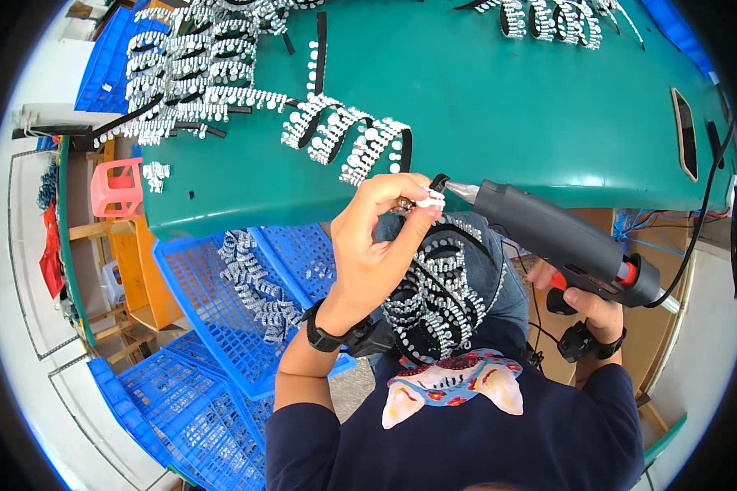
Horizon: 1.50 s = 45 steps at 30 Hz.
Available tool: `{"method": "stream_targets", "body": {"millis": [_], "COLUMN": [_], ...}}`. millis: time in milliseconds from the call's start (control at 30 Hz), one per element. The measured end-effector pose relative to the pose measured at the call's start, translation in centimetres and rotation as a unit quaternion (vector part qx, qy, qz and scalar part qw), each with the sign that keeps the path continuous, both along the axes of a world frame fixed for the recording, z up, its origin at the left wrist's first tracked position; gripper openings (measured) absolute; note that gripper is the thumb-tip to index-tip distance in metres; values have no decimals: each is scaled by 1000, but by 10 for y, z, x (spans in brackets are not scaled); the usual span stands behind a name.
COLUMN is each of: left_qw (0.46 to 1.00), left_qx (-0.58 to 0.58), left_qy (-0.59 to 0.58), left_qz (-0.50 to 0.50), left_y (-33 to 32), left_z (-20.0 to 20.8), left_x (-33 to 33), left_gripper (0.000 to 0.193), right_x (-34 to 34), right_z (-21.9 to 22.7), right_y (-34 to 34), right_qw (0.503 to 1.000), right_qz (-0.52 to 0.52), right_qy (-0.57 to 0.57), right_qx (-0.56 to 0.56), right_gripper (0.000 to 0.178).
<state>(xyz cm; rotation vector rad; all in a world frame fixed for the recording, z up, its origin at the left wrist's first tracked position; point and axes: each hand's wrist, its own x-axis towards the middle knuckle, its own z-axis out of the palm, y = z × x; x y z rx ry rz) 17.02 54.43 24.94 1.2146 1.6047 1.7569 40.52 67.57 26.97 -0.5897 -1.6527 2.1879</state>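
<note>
My left hand (374, 250) pinches the end of a white-beaded trim strip (436, 199) with black backing, just off the table's near edge. In my right hand (594, 311) is a black glue gun (549, 229), gripped by its handle. Its pale metal nozzle points left and comes up close to the black end of the strip; whether they touch I cannot tell. A loose heap of beaded trim on black bands (438, 303) rests on my lap, below my left hand. Looped trim (377, 151) lies on the table just beyond my fingers.
Many rows of beaded trim (192, 69) cover the far left of the green table (499, 106), with more loops (549, 20) at the far right. Blue crates (209, 286) stand at the left below it, beside a pink stool (116, 188). A black cord (708, 196) runs from the gun.
</note>
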Motion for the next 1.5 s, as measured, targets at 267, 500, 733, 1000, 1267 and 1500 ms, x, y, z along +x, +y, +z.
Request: {"method": "stream_targets", "body": {"millis": [267, 500, 733, 1000, 1267, 1500], "left_qw": [1000, 999, 999, 999, 998, 997], "left_qx": [6, -2, 3, 4, 18, 30], "left_qy": [18, 9, -5, -2, 9, -14], "left_qz": [14, 33, 41, 45, 56, 74], "left_y": [1, 2, 4, 4, 6, 10], "left_z": [-5, -5, -5, -5, -8, -10], "left_x": [1, 4, 6, 6, 8, 12], "left_gripper": [28, 28, 27, 26, 27, 23], "right_x": [2, 3, 3, 4, -3, -2], "right_z": [2, 5, 7, 6, 12, 7], "right_y": [-4, -7, -11, -10, -14, -6], "right_qw": [999, 998, 997, 996, 993, 967], "right_qz": [-26, -34, -51, -43, -88, -91], "right_qy": [-23, -47, -52, -51, -67, -76], "right_qx": [-8, 4, 18, 63, 33, 223], "right_gripper": [34, 32, 28, 29, 26, 26]}}
